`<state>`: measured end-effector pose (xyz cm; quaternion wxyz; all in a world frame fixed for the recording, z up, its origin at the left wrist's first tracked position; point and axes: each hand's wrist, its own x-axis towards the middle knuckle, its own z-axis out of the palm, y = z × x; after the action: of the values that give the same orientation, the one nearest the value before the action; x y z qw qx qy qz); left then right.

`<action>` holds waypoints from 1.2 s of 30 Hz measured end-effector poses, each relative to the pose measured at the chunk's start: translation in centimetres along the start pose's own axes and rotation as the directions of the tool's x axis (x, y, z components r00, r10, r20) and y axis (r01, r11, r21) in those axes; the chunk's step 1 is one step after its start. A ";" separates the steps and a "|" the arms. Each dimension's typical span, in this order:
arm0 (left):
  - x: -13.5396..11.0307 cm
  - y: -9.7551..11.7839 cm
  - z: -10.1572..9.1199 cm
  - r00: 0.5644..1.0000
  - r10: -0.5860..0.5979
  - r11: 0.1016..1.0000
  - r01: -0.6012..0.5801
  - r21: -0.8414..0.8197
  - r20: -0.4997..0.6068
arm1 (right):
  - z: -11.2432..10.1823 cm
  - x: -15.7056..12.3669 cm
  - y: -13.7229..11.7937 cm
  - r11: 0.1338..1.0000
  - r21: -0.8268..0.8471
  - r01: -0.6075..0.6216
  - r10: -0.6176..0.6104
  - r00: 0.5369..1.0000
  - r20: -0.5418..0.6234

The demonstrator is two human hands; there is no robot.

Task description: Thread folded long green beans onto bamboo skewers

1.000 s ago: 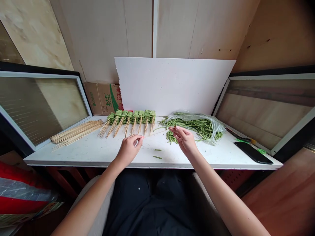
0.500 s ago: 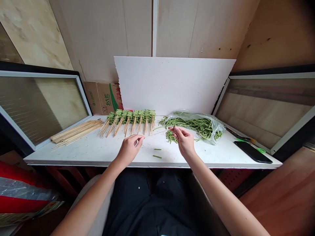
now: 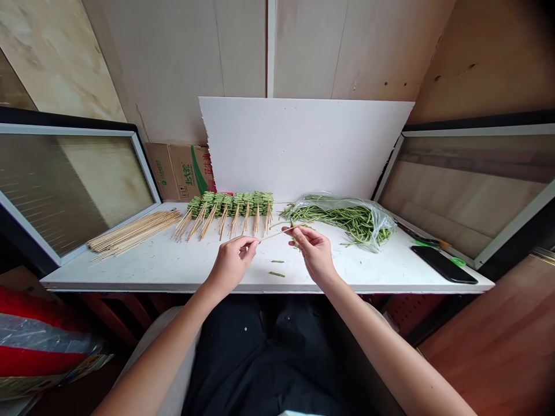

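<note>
My left hand point(image 3: 232, 262) pinches the near end of a thin bamboo skewer point(image 3: 273, 236) over the white table point(image 3: 173, 267). My right hand point(image 3: 313, 249) is closed on a long green bean point(image 3: 299, 227) at the skewer's far tip. Just behind the hands lies a row of finished skewers point(image 3: 232, 208) with folded green beans on them. A clear plastic bag of long green beans point(image 3: 347, 218) lies to the right of my right hand. A pile of bare bamboo skewers point(image 3: 132, 232) lies at the left.
Two short bean pieces point(image 3: 276, 267) lie on the table near its front edge. A black phone point(image 3: 443, 264) and a green-handled tool point(image 3: 427, 240) lie at the right. A white board point(image 3: 303, 144) and a cardboard box point(image 3: 180, 171) stand at the back. Glass panels flank both sides.
Both hands have come closer together. My right hand has slid left along the skewer with the bean, and my left hand has shifted slightly right.
</note>
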<state>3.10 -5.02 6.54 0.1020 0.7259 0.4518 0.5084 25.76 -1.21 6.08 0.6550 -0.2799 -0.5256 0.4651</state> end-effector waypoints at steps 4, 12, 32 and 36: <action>0.1 -0.6 0.1 1.000 -0.031 0.999 0.031 -0.014 0.007 | -0.3 0.4 0.7 0.998 0.058 -0.030 0.029 0.999 0.020; 0.0 -0.8 0.6 0.998 -0.051 0.999 0.050 0.005 0.027 | -0.4 0.2 1.0 0.998 -0.063 -0.005 0.008 0.998 0.055; 0.8 -5.9 0.0 0.984 -0.161 0.987 0.159 0.029 0.076 | -12.4 7.8 6.6 0.695 -0.717 -0.052 -0.058 0.990 -0.128; 0.7 -7.5 0.0 0.979 -0.189 0.981 0.185 0.050 0.073 | -13.1 10.0 7.6 0.615 -0.788 0.015 -0.088 0.995 -0.050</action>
<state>-1.01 -0.26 2.46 0.1513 0.7013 0.5246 0.4583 35.94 12.54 0.08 0.5010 -0.5424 -0.6559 0.1568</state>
